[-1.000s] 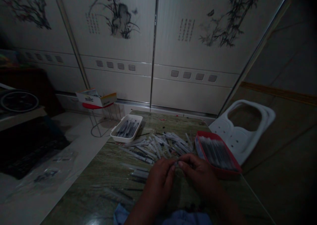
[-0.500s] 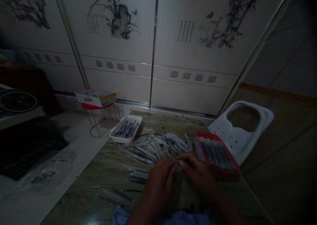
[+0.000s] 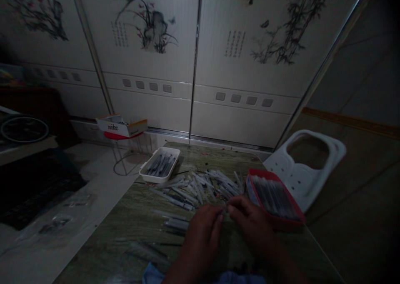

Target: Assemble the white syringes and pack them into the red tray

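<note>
My left hand (image 3: 206, 227) and my right hand (image 3: 248, 217) meet over the near middle of the table, fingertips almost touching. Both are closed in a pinch. Whatever lies between the fingers is too small and dark to name. Just beyond them spreads a loose pile of slim, pale pens (image 3: 200, 186). More pens (image 3: 176, 225) lie to the left of my left hand. Close by my right hand stands a red bin (image 3: 289, 223), packed with upright-leaning clear and dark pens (image 3: 271, 194).
A white tray (image 3: 142, 171) of dark pens sits at the table's (image 3: 125, 217) far left. Behind the red bin is a white folding chair (image 3: 312, 167). A shoebox (image 3: 120, 128) rests on a red stool (image 3: 117, 137) by the sliding doors (image 3: 156, 113).
My hands have parted slightly at the fingertips. The whole view has shifted a little downward in the picture; the pens and containers stay put.
</note>
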`<state>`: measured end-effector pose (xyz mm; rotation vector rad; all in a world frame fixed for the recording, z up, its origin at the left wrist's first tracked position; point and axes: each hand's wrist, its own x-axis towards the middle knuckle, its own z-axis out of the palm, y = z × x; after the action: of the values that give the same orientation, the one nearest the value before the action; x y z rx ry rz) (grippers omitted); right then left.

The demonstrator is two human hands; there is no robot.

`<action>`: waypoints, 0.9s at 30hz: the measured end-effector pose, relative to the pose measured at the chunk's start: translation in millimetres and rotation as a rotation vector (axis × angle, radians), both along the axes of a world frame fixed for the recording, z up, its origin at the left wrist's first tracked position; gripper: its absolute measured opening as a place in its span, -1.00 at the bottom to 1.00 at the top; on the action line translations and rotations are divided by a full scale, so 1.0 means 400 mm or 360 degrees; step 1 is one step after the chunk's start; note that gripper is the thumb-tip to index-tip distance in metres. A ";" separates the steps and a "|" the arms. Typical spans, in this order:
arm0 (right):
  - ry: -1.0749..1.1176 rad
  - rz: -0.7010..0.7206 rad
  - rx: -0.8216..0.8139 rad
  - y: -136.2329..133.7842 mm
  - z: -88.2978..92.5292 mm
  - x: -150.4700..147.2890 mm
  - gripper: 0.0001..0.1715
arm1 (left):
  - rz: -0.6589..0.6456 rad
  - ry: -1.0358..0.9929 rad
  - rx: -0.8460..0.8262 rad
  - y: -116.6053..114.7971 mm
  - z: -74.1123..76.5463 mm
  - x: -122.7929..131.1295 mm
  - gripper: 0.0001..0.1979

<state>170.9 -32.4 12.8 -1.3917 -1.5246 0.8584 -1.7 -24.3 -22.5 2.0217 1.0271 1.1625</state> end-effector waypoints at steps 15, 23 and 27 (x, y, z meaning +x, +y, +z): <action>-0.0240 -0.0072 0.0002 0.004 -0.018 -0.007 -0.58 | -0.0066 0.0040 0.0004 -0.003 0.023 -0.001 -0.76; -0.0363 -0.0036 0.0069 0.006 -0.039 0.002 -0.52 | -0.0059 0.0108 0.0043 -0.008 0.011 0.004 -0.75; -0.0165 0.0032 0.0067 0.003 -0.024 0.005 -0.51 | -0.0033 0.0062 0.0026 -0.003 0.010 0.001 -0.77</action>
<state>173.0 -31.3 3.3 -1.4111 -1.6285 0.7720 -1.3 -25.7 -18.6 2.0704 1.0163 1.1282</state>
